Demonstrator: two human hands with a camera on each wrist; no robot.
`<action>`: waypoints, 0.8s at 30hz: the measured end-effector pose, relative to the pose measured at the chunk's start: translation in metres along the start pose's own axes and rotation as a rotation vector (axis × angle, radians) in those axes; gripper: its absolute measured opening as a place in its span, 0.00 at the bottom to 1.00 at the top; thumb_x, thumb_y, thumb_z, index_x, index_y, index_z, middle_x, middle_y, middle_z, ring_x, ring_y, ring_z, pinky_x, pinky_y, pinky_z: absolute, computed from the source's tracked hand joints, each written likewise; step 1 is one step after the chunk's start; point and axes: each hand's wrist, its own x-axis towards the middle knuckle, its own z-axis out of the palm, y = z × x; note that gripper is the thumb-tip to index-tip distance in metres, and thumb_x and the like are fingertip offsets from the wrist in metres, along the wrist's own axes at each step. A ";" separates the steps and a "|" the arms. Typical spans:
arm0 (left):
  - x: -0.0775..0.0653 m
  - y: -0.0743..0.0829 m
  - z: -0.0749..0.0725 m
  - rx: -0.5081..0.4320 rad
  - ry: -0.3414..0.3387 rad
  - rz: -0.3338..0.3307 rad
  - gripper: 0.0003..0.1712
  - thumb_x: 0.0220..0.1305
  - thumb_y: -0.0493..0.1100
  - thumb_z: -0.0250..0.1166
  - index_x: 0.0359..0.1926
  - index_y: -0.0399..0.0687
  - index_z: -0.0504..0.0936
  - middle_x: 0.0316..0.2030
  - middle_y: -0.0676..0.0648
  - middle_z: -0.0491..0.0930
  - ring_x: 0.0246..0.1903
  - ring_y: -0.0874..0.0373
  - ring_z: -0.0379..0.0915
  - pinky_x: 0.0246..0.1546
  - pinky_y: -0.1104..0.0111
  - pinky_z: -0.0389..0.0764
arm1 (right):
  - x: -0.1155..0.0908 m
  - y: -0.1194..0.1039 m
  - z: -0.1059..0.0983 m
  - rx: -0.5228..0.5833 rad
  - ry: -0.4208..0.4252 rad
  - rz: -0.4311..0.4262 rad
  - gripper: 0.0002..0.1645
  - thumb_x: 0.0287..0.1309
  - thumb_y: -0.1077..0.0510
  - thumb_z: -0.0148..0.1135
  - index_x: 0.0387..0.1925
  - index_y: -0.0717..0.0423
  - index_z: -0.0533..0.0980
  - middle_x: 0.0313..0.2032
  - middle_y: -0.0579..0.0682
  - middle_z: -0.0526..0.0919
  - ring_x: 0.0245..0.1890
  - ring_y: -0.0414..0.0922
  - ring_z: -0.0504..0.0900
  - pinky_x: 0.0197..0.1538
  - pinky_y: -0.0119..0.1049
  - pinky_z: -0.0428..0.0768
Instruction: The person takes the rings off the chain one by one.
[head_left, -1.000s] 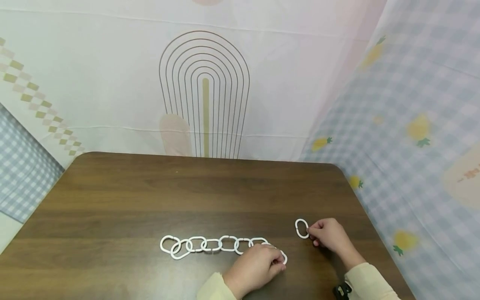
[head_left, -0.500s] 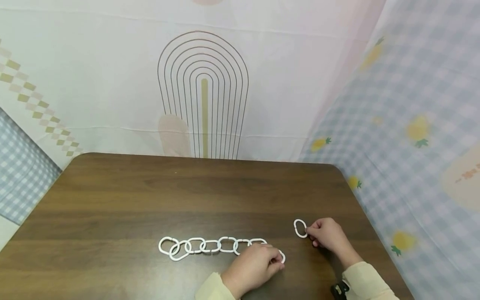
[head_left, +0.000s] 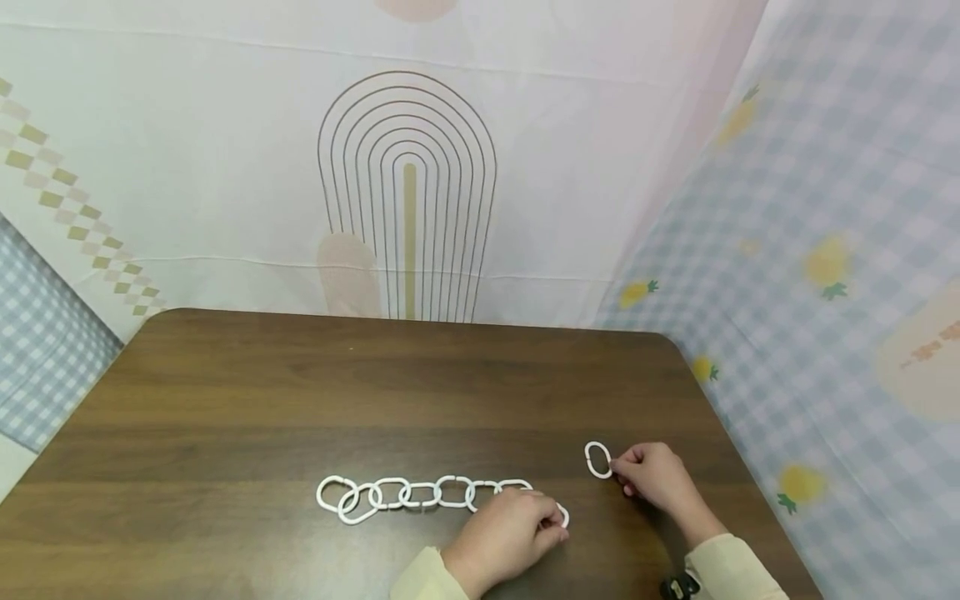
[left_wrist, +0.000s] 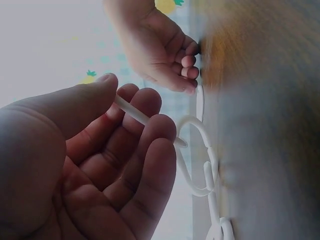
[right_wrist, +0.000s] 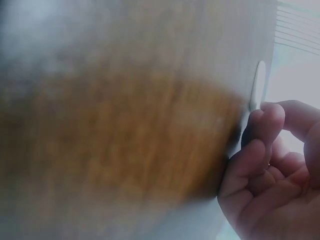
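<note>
A chain of several white plastic links (head_left: 454, 505) stretches left to right across the near part of the table. Its right end is in my left hand (head_left: 498, 537), whose thumb and fingers pinch the end link (left_wrist: 131, 110). That hand covers part of the chain in the head view. To the right, apart from the chain, is a single white oval link (head_left: 587, 456). My right hand (head_left: 658, 477) pinches its right side between thumb and index finger. In the right wrist view this loose link (right_wrist: 258, 86) shows edge-on beyond the fingertips, close to the tabletop.
The brown wooden table (head_left: 360, 392) has rounded far corners. Behind it hangs a pale cloth (head_left: 555, 192) with a printed arch. A blue checked cloth (head_left: 757, 308) borders the table's right side. A black device (head_left: 678, 587) sits at the right sleeve.
The head view has shifted slightly. Both hands keep their grips, and the chain and the loose link show no clear movement on the table.
</note>
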 end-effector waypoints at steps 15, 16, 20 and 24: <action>0.000 0.002 -0.002 0.003 -0.004 -0.009 0.06 0.59 0.50 0.72 0.26 0.62 0.84 0.23 0.68 0.78 0.25 0.77 0.68 0.30 0.83 0.68 | -0.005 -0.010 0.006 -0.038 0.037 -0.023 0.06 0.59 0.59 0.67 0.27 0.55 0.83 0.15 0.43 0.78 0.19 0.40 0.77 0.27 0.35 0.72; 0.000 0.002 -0.002 0.004 -0.003 -0.007 0.06 0.59 0.50 0.72 0.26 0.62 0.84 0.23 0.68 0.78 0.25 0.77 0.69 0.30 0.83 0.68 | -0.004 -0.012 0.008 -0.041 0.034 -0.019 0.06 0.59 0.59 0.67 0.27 0.54 0.83 0.15 0.43 0.78 0.19 0.40 0.77 0.26 0.35 0.72; 0.000 0.002 -0.001 0.006 0.000 -0.002 0.06 0.59 0.50 0.72 0.26 0.62 0.84 0.23 0.68 0.78 0.26 0.77 0.69 0.31 0.83 0.68 | -0.005 -0.022 0.017 -0.033 0.022 -0.014 0.06 0.57 0.61 0.68 0.25 0.54 0.83 0.15 0.43 0.79 0.19 0.40 0.78 0.25 0.34 0.72; 0.000 0.002 -0.001 0.003 0.006 -0.003 0.06 0.59 0.50 0.72 0.26 0.62 0.84 0.23 0.68 0.79 0.25 0.76 0.70 0.30 0.83 0.69 | -0.006 -0.036 0.027 -0.010 0.013 -0.023 0.06 0.57 0.62 0.69 0.25 0.55 0.83 0.15 0.43 0.80 0.18 0.39 0.80 0.25 0.33 0.73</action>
